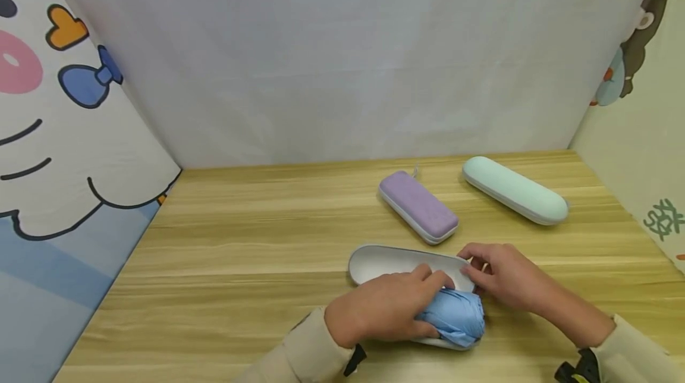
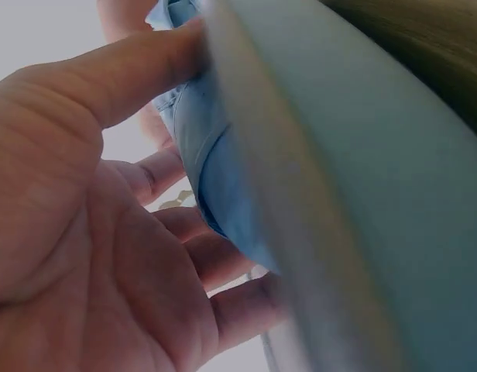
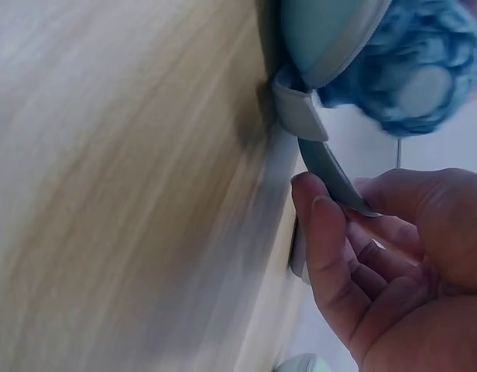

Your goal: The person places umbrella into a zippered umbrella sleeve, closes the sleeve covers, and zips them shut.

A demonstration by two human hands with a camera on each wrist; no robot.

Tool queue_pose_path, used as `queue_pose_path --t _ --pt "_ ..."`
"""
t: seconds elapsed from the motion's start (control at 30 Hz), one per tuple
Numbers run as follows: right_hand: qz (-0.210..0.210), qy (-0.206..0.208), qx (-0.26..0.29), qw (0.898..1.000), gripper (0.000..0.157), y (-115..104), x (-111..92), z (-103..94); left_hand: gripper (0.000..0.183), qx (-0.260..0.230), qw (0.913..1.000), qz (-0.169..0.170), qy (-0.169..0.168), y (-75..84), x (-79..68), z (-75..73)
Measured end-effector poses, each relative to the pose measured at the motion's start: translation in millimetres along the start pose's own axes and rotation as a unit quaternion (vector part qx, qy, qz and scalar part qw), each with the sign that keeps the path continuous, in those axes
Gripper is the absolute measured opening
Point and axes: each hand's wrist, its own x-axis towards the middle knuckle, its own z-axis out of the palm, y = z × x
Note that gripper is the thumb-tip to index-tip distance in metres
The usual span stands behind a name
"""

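A capsule-shaped case (image 1: 382, 259) lies open on the table, pale blue outside and white inside. A folded blue umbrella (image 1: 456, 313) sits along its near half, fabric bunched at the right end. My left hand (image 1: 382, 307) holds the umbrella from above, fingers over the far side and thumb on the near side. In the left wrist view the case shell (image 2: 370, 170) hides part of the umbrella (image 2: 215, 170). At the far half's right end, my right hand (image 1: 505, 276) pinches the rim (image 3: 331, 178) between thumb and fingers, as the right wrist view shows.
Behind the open case lies a closed purple case (image 1: 420, 207) with a small loop at its far end. Farther right is a closed mint-green case (image 1: 514, 190). A pale cloth (image 1: 342, 74) hangs behind the wooden table (image 1: 241, 240), with printed cloths on both sides.
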Motion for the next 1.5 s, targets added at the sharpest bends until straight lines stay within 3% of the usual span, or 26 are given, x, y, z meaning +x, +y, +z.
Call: queue_pose_path --t 0.2,0.33,0.53,0.6,0.7,0.8,0.9,1.07,1.17,1.33,1.5 --pt "0.005 -0.005 0.009 1.0 0.012 -2 -2 -2.0 0.061 0.016 0.9997 -0.015 -0.008 -1.4 2.0 3.4" --pt "0.012 -0.006 0.01 1.0 0.013 -4 -2 -3.6 0.06 0.022 0.9997 -0.013 -0.002 -7.3 -2.3 -4.4" --pt "0.005 0.005 0.003 1.0 0.014 -4 -2 -3.5 0.047 0.015 0.9945 -0.029 0.099 -32.2 -19.6 -28.3" --pt "0.006 0.007 0.004 1.0 0.013 -4 -2 -3.5 0.051 0.01 0.9922 -0.045 0.116 -41.2 -24.7 -31.2" --pt "0.009 0.005 0.013 1.0 0.014 -5 -2 -3.7 0.081 0.0 0.9933 -0.07 0.092 -50.6 -29.2 -28.5" --pt "0.014 0.002 0.029 0.999 0.015 -6 -2 -4.1 0.117 -0.011 0.9957 -0.083 0.039 -54.5 -30.1 -19.5" --pt "0.02 -0.001 0.044 0.999 0.016 -7 -2 -4.4 0.135 -0.004 0.9965 -0.084 -0.002 -54.7 -29.2 -10.5" --pt "0.033 -0.017 0.048 0.998 0.016 -8 -6 -6.9 0.139 0.029 0.9967 -0.076 -0.002 -52.6 -28.9 -4.8" --pt "0.065 -0.07 0.067 0.993 0.025 -10 -11 -12.0 0.14 0.042 0.9961 -0.078 0.003 -51.3 -29.7 -4.5" --pt "0.101 -0.163 0.135 0.972 0.038 -13 -19 -20.3 0.142 0.055 0.9949 -0.084 0.008 -49.4 -31.0 -3.4" --pt "0.096 -0.157 0.132 0.974 0.032 -15 -18 -15.7 0.141 0.056 0.9947 -0.084 0.018 -48.8 -32.2 -1.7"
